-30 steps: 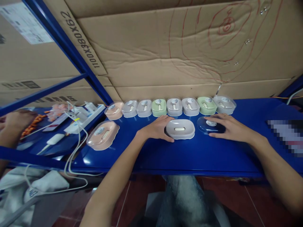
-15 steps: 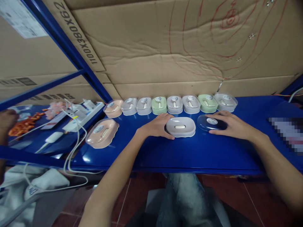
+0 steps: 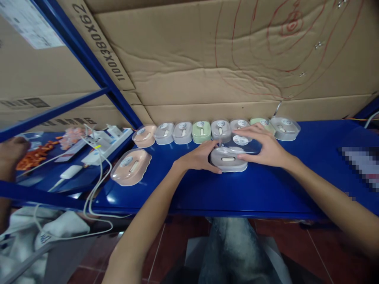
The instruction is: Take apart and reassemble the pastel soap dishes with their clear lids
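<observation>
**Soap box getting its clear lid, both hands on it**

Soap box base (image 3: 228, 162), the grey one, sits on the blue surface (image 3: 266, 189) right in front of the person, just ahead of the back row. Right hand (image 3: 262, 148) has its grip closed around a clear lid (image 3: 240, 143) with a round sticker on top, holding it right over the base, tilted a bit, with its front edge at the base's rim. Can't tell if it's fully seated. Left hand (image 3: 199, 157) is curled against the base's left end, fingers wrapped on the side, steadying it.

Behind them a row of lidded soap boxes (image 3: 201, 132) runs along the cardboard wall (image 3: 189, 71): peach, grey, green ones, side by side. One bigger peach soap box (image 3: 130, 166) sits apart at the left. Further left there's a white power strip (image 3: 102, 144) with cables, and another person's hand (image 3: 12, 150) at the edge.
</observation>
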### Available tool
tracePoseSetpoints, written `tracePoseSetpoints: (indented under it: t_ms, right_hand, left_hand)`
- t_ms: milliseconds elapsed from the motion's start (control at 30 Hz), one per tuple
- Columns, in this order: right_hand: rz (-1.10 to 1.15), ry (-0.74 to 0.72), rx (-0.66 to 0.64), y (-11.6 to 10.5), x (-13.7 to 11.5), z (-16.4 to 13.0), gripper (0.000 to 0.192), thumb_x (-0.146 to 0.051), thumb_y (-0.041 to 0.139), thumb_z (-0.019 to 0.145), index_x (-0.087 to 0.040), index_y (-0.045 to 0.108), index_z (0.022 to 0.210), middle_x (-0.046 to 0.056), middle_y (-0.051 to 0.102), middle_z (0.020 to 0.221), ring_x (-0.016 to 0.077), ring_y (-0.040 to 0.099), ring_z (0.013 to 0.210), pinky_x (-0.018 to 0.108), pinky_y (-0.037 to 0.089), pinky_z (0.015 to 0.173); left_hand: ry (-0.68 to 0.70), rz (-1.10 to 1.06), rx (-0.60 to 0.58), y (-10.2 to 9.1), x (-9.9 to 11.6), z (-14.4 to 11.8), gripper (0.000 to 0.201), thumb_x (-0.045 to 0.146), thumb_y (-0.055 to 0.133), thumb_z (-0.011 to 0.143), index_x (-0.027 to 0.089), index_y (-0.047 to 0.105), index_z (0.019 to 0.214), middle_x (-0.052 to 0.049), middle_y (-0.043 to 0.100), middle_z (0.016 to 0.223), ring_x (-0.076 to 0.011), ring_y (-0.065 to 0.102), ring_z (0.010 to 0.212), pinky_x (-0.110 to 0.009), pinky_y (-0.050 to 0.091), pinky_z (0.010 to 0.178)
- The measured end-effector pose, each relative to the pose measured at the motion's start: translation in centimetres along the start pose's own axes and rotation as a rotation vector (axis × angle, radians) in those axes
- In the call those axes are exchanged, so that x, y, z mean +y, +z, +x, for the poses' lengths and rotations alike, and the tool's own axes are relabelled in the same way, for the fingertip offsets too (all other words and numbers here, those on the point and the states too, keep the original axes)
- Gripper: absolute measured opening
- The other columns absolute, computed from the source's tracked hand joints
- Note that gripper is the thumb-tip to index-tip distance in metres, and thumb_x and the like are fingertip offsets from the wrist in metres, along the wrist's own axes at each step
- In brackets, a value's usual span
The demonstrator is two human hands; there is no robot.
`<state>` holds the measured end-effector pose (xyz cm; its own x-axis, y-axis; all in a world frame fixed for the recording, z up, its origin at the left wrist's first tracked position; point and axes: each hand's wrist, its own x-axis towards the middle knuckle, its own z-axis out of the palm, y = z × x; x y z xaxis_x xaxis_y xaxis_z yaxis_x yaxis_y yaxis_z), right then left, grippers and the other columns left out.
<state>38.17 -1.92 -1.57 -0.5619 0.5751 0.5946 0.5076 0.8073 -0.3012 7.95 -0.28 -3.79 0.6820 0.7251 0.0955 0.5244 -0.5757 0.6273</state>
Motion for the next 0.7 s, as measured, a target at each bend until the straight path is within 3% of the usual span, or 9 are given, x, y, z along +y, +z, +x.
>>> tracePoseSetpoints:
  t_ms: [100,233,433,700]
  right_hand:
    - [0.081,-0.009,0.061,2.6,0.3,0.2,0.072,-0.058,0.088,0.087,-0.037,0.068,0.153,0.009,0.076,0.135,0.0378,0.066,0.124,0.061,0.053,0.11]
    - [0.165,-0.018,0.065,4.6,0.7,-1.1,0.074,-0.054,0.091,0.084,-0.034,0.068,0.152,0.01,0.074,0.134,0.0354,0.069,0.122,0.059,0.054,0.109]
    - [0.197,-0.027,0.039,5.3,1.1,-1.8,0.075,-0.052,0.094,0.083,-0.035,0.069,0.151,0.011,0.072,0.138,0.0353,0.069,0.125,0.058,0.054,0.11]
    - [0.195,-0.043,0.025,5.6,1.5,-1.8,0.077,-0.054,0.094,0.082,-0.038,0.068,0.153,0.01,0.072,0.14,0.0365,0.069,0.128,0.06,0.055,0.111]
  left_hand:
    - [0.053,-0.066,0.002,-0.1,0.1,-0.1,0.124,0.064,0.097,0.07,0.031,0.033,0.171,-0.016,0.054,0.165,-0.042,0.053,0.152,-0.062,0.044,0.126]
    - [0.019,-0.102,0.0,-0.1,0.6,-0.4,0.131,0.059,0.097,0.073,0.029,0.023,0.176,-0.017,0.055,0.165,-0.041,0.054,0.153,-0.062,0.044,0.126]
    - [-0.003,-0.126,-0.009,0.3,1.1,-0.2,0.132,0.061,0.097,0.072,0.031,0.023,0.176,-0.016,0.04,0.178,-0.0455,0.043,0.161,-0.065,0.038,0.129]
    - [-0.015,-0.117,-0.001,0.3,1.9,0.0,0.13,0.057,0.096,0.071,0.029,0.025,0.176,-0.016,0.041,0.178,-0.0463,0.042,0.161,-0.064,0.036,0.13]
